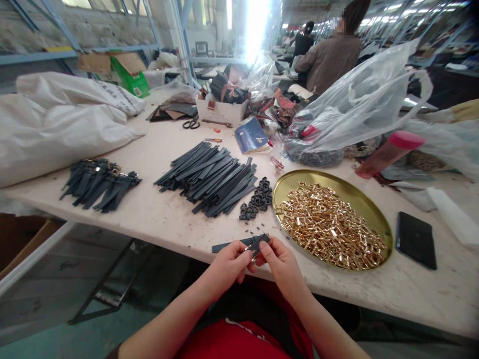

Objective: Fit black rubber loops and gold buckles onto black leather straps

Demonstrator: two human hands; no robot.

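Observation:
Both hands meet at the table's front edge over a dark strap (258, 244) with a bit of gold metal on it. My left hand (232, 260) pinches its left part, and my right hand (277, 255) grips the other end between thumb and fingers. A dark strip (224, 246) reaches out leftward behind my left fingers; whether it belongs to the held strap I cannot tell. Just beyond lie small dark loops (257, 199) and a heap of loose dark strips (213, 177). Right of my right hand, a round gold tray (359, 204) holds a pile of gold buckles (329, 224).
Bundled straps (99, 182) lie at the left, near white sacks (63, 124). Behind the strips are scissors (191, 123), a blue booklet (251, 135) and a white box (220, 112). A phone (416, 240), pink bottle (391, 153) and plastic bag (359, 99) occupy the right. People work farther back.

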